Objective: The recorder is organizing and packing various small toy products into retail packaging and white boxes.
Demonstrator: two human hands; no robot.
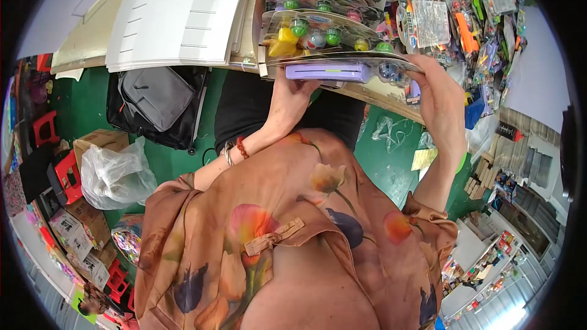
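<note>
at the upper center, a lilac-fronted blister pack (327, 73) stands before a row of similar packs (318, 21). the right hand (437, 95) pinches its right edge; the left hand (290, 98) curls beneath its left part, fingertips partly hidden, so its grip cannot be told. white sheets (168, 21) lie at upper left.

The purple piece (327, 73) hides fingertips of the left hand (288, 99); blister packs (321, 19) run off the top edge.
</note>
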